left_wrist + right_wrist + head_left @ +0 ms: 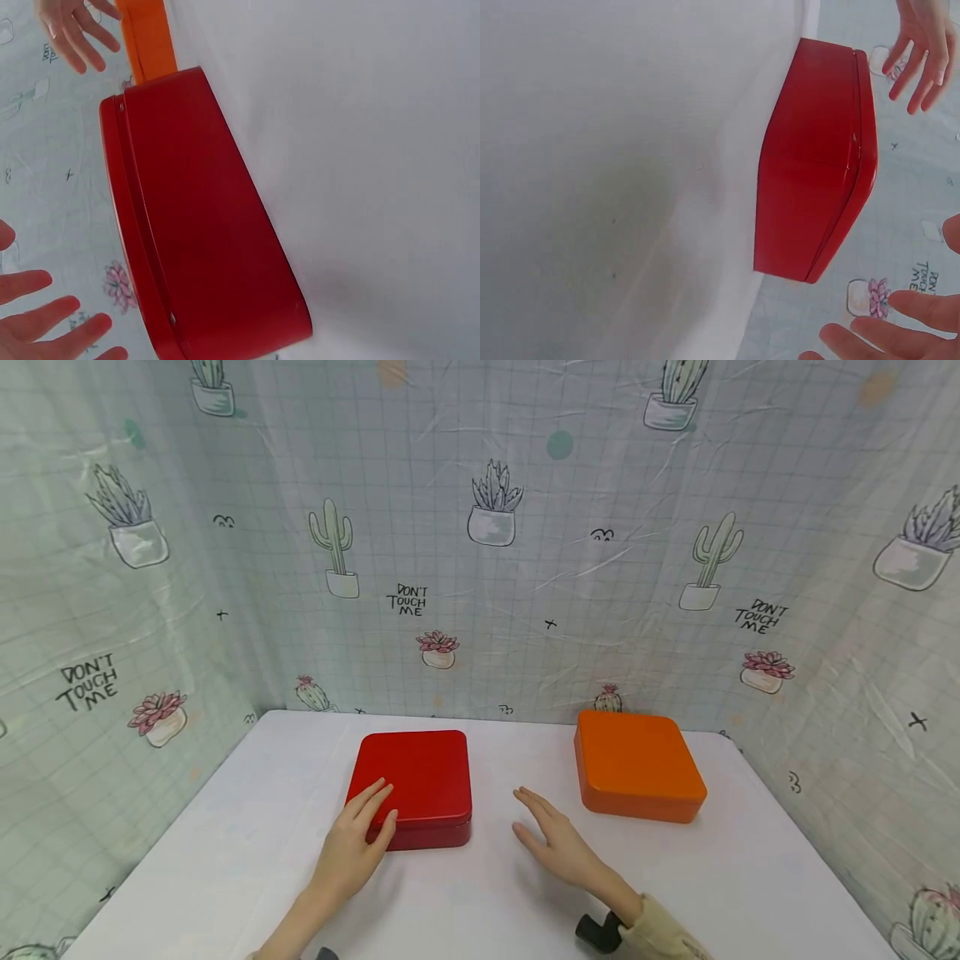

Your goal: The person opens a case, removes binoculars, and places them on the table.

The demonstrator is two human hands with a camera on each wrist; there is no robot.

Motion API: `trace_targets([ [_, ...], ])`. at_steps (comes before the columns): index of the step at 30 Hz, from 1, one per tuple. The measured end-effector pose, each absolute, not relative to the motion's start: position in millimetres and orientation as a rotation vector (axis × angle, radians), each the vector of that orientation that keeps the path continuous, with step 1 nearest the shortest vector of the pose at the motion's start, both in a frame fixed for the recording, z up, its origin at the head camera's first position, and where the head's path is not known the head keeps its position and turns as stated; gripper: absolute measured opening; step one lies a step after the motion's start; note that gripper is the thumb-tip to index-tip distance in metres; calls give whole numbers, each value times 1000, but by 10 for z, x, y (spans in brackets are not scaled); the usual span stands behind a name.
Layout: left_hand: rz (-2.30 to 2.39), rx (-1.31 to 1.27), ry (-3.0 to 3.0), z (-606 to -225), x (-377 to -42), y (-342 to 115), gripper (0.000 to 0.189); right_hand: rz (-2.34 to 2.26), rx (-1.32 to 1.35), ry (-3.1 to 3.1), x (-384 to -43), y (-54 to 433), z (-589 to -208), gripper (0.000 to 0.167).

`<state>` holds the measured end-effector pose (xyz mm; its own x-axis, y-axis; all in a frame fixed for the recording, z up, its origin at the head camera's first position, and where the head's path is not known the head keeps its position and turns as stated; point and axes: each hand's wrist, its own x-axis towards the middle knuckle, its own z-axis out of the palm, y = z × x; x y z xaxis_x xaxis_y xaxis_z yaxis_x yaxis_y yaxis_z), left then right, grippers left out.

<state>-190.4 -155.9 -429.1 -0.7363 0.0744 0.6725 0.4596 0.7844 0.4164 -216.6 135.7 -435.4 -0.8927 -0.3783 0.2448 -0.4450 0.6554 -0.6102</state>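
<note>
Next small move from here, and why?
Probably bring the right hand left toward the red box. The left hand hovers at the box's near left corner; the right hand's fingers point toward its right side, with a gap left. The orange box stands apart, farther right.

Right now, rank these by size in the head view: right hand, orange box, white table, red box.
1. White table
2. Red box and orange box: too alike to rank
3. Right hand

white table [465, 910] | creased backdrop [558, 560] | printed potted cacti [336, 547] | "DON'T TOUCH ME" lettering [408, 600]
</note>
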Motion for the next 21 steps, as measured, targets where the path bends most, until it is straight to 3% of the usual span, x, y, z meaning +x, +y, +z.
trace_targets([
  [21, -891, -266, -2184, -4284, -2031, -1932, 30, 1273, 705, -2697, -2271, 1230, -4385, 44],
])
